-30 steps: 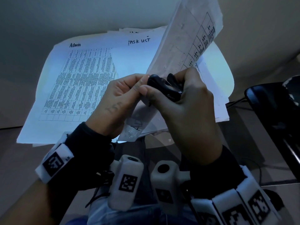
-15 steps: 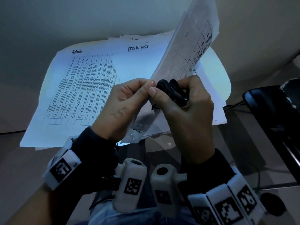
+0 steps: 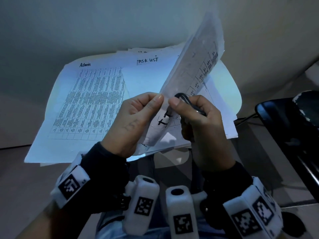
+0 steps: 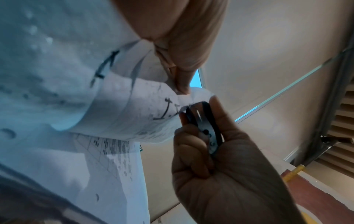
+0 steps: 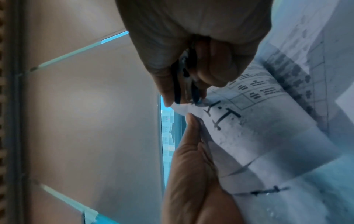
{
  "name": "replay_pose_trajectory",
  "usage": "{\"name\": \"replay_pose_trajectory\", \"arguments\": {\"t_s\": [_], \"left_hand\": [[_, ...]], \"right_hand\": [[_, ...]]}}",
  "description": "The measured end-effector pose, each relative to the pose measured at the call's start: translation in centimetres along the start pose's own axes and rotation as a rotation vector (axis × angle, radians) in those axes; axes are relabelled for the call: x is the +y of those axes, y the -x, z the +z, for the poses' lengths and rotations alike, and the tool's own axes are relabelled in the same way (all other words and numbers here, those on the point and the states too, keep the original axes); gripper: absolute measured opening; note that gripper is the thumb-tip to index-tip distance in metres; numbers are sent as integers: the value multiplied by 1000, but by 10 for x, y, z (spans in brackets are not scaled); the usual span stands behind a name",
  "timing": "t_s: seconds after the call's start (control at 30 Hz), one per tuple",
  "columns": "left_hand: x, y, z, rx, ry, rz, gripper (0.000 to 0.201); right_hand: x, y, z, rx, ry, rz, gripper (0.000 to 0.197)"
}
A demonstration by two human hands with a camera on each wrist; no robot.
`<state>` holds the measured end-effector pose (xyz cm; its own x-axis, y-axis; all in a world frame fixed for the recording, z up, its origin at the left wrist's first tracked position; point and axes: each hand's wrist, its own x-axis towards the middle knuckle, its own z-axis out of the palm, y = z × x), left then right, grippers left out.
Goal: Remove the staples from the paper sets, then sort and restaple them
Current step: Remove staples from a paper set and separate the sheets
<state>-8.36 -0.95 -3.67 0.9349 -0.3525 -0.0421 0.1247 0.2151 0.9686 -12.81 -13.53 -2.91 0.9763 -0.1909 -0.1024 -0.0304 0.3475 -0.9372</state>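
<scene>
A pale, off-white wall [image 3: 155, 23] fills the upper part of the head view, dimly lit with a cool bluish cast. Below it lies a beige surface [image 3: 15, 178], with a transparent glass tabletop [image 3: 172, 163] over it. At the right edge sits a dark, glossy black piece of furniture [image 3: 283, 121], its upper edge chipped white. In the wrist views, a cream ceiling [image 4: 268, 45] shows thin blue-lit seams [image 4: 287, 89] and brown wooden slats [image 4: 344, 124] at one side.
</scene>
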Motion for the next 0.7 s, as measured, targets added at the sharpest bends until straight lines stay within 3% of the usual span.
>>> {"name": "replay_pose_trajectory", "arguments": {"t_s": [0.3,0.5,0.6,0.7], "left_hand": [[5,-2,4,2,9,6,15],[6,-5,0,62,-528,220,29],[9,-9,-1,108,-610,284,29],[7,-9,5,162,-669,315,20]], "right_hand": [[-2,-10,-8,-143,-215,202,24],[-4,-8,-6,-88,82,49,26],[-2,-7,-4,-77,96,-24,17],[8,-4,-2,25,279,-253,26]]}}
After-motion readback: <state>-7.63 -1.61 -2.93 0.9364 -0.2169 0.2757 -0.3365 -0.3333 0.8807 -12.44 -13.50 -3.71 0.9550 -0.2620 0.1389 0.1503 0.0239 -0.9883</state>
